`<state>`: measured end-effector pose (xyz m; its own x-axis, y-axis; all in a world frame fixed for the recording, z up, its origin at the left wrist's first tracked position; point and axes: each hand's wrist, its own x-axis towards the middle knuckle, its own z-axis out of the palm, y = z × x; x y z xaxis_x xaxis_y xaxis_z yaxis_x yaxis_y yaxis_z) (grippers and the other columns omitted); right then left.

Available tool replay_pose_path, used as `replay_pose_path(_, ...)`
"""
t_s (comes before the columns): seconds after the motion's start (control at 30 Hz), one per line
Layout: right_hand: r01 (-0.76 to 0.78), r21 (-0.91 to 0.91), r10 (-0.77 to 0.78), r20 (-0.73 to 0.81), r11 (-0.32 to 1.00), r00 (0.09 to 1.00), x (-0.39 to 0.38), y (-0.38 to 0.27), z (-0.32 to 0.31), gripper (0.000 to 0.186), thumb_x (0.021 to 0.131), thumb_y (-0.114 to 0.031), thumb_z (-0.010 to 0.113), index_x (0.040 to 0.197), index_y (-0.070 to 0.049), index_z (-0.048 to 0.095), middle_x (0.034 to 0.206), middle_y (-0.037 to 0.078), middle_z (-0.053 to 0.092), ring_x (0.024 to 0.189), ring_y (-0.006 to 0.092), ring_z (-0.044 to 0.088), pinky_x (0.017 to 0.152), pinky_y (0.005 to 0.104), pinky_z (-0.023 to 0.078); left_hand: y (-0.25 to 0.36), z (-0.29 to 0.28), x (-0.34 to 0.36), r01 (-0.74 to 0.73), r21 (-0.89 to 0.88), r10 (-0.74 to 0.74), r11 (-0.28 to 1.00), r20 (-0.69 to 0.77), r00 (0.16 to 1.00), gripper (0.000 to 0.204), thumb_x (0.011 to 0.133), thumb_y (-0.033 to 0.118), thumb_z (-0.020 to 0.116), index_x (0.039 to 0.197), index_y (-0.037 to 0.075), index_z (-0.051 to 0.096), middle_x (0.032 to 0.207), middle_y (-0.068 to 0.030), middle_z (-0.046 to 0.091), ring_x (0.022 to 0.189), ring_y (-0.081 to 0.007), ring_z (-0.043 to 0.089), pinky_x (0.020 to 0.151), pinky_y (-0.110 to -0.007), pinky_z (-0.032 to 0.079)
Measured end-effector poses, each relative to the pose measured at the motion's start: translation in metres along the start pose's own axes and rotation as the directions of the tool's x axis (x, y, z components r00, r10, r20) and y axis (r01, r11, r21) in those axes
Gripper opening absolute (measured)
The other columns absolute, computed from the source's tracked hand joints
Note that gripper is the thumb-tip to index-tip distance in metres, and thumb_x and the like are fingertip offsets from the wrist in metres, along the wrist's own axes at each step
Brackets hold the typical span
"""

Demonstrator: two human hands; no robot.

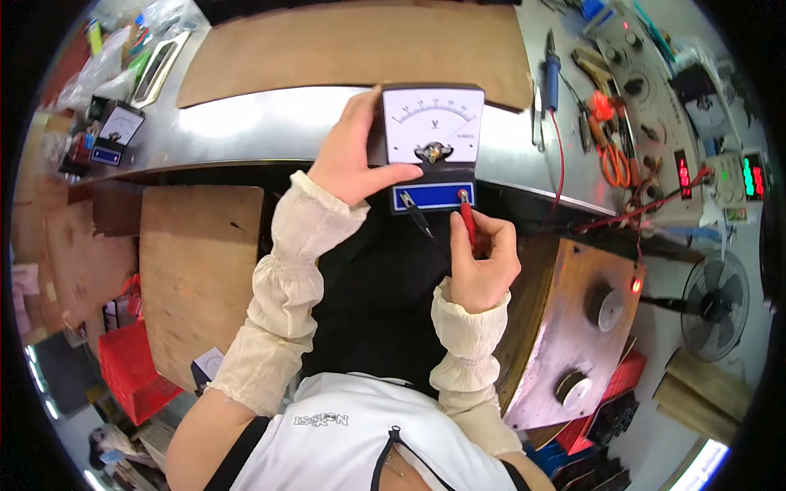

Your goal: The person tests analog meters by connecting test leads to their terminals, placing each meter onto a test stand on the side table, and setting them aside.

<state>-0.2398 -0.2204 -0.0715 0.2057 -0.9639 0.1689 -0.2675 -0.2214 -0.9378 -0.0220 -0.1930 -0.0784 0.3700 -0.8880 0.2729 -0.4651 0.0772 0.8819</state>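
An analog panel meter (431, 119) with a white dial and blue terminal strip is held upright at the steel bench's front edge. My left hand (359, 149) grips its left side, thumb across the middle. My right hand (483, 258) pinches a red clip (466, 214) whose tip is at the right terminal. A black clip (416, 214) is attached at the left terminal, its lead trailing downward.
Cardboard (352, 41) lies along the steel bench (246, 131). A blue soldering iron (553, 82), pliers and orange scissors (614, 164) sit rightward, beside an instrument panel (647, 98). Another meter (115, 131) sits far left. A fan (711, 303) stands right.
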Motion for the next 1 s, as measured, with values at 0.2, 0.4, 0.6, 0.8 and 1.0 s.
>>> replay_pose_path(0.2,0.015,0.281,-0.029,0.046,0.960,0.999,0.005,0.033,-0.036,0.011,0.090,-0.001,0.071,0.098,0.002,0.064,0.092,0.010,0.068,0.076,0.0122,0.063,0.066,0.0232,0.050,0.016,0.008,-0.013,0.024,0.237,0.023,0.971,-0.192,0.981,0.097,0.062,0.029,0.091,0.138,-0.004,0.040,0.125,-0.0251,0.055,0.120,-0.0397,0.055,0.106,-0.044,0.042)
replay_pose_path(0.4,0.262,0.039,-0.262,0.281,0.964,0.923,-0.019,0.014,-0.028,0.018,0.087,0.002,0.072,0.105,0.003,0.067,0.093,0.007,0.068,0.074,0.0102,0.060,0.070,0.0222,0.048,0.030,0.031,-0.056,-0.022,0.297,0.181,0.955,-0.521,0.834,0.080,0.060,0.026,0.087,0.122,-0.003,0.046,0.111,-0.0260,0.054,0.103,-0.0452,0.054,0.094,-0.049,0.043)
replay_pose_path(0.6,0.231,0.098,-0.245,0.567,0.968,0.787,-0.039,0.014,-0.004,0.015,0.084,-0.001,0.078,0.097,0.003,0.070,0.080,0.002,0.064,0.068,0.0052,0.050,0.063,0.0177,0.040,0.038,-0.084,-0.170,0.481,0.614,0.297,0.626,-0.757,0.582,0.077,0.059,0.032,0.085,0.121,0.002,0.051,0.109,-0.0189,0.052,0.106,-0.0397,0.052,0.094,-0.045,0.041)
replay_pose_path(0.8,0.179,-0.008,-0.131,0.649,0.984,0.749,-0.009,0.060,-0.004,0.015,0.087,-0.006,0.078,0.098,0.002,0.070,0.079,-0.002,0.062,0.066,0.0024,0.046,0.061,0.0162,0.037,0.071,-0.169,-0.320,0.806,0.592,-0.212,-0.019,-0.790,0.575,0.083,0.056,0.036,0.086,0.127,0.007,0.054,0.117,-0.0176,0.057,0.109,-0.0367,0.057,0.091,-0.047,0.048)
replay_pose_path(1.0,0.214,-0.094,-0.112,0.615,0.972,0.780,-0.005,0.057,0.001,0.016,0.087,-0.006,0.078,0.098,0.002,0.070,0.081,0.001,0.065,0.069,0.0039,0.052,0.064,0.0173,0.042,0.067,-0.171,-0.363,0.514,0.849,-0.223,-0.124,-0.529,0.819,0.075,0.069,0.021,0.083,0.138,0.015,0.054,0.123,-0.0141,0.061,0.116,-0.0353,0.059,0.094,-0.043,0.050)
